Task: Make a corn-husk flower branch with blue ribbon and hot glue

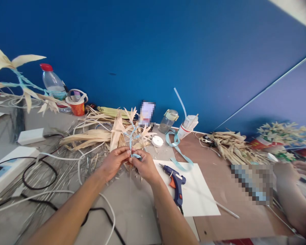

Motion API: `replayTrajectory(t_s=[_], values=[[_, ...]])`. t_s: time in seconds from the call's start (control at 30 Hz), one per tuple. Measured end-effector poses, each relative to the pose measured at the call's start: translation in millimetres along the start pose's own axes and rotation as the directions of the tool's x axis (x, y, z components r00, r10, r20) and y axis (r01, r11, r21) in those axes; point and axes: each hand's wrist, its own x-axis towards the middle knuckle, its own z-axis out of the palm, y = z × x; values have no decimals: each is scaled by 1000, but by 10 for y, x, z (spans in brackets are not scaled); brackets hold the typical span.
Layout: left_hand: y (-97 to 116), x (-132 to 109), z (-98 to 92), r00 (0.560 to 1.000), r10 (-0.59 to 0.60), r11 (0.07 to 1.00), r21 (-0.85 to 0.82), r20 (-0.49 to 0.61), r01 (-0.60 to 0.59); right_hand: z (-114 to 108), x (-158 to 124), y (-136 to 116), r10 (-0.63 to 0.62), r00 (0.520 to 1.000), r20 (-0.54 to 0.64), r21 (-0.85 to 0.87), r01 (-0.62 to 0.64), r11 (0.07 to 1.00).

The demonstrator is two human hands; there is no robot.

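Note:
My left hand (114, 162) pinches the lower stem of a corn-husk flower branch (131, 136), which stands upright with pale husk blooms at its tips. Light blue tape wraps the stem and its side twigs. Close beside it, my right hand (145, 165) grips a loose end of blue tape (136, 156) where it meets the stem. A thin wire runs down below the fingers. Dried corn husks (91, 137) lie just behind and left of the hands. To the right, a dark blue hot glue gun (177, 185) rests on a sheet of white paper (204, 199).
A power strip (12, 170) and cables cover the left side, with thin wires scattered beneath. Along the wall stand a bottle (53, 83), a red cup (78, 106), a phone (147, 112), a jar (167, 120) and a white cup (185, 130). Another person's arm (290, 190) is at far right.

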Motion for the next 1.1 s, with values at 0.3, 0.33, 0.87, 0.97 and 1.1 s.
replayTrajectory(t_s=[0.3, 0.33, 0.87, 0.97, 1.1], values=[[-45, 11, -15, 995, 98, 970, 226, -25, -90, 14, 20, -7, 19, 999, -44, -50, -22, 999], [-48, 19, -20, 992, 121, 951, 289, -32, -107, 16, 23, 2, 21, 998, -54, -72, -25, 997], [-74, 74, -112, 941, 337, 542, 814, 19, -210, 36, 34, 122, 110, 989, -95, -146, -124, 982], [-69, 69, -102, 931, 364, 579, 777, 27, -249, 43, 32, 130, 116, 987, -108, -162, -133, 978], [-44, 48, -70, 938, 344, 610, 769, -40, -191, 56, 30, 118, 124, 986, -109, -133, -138, 982]])
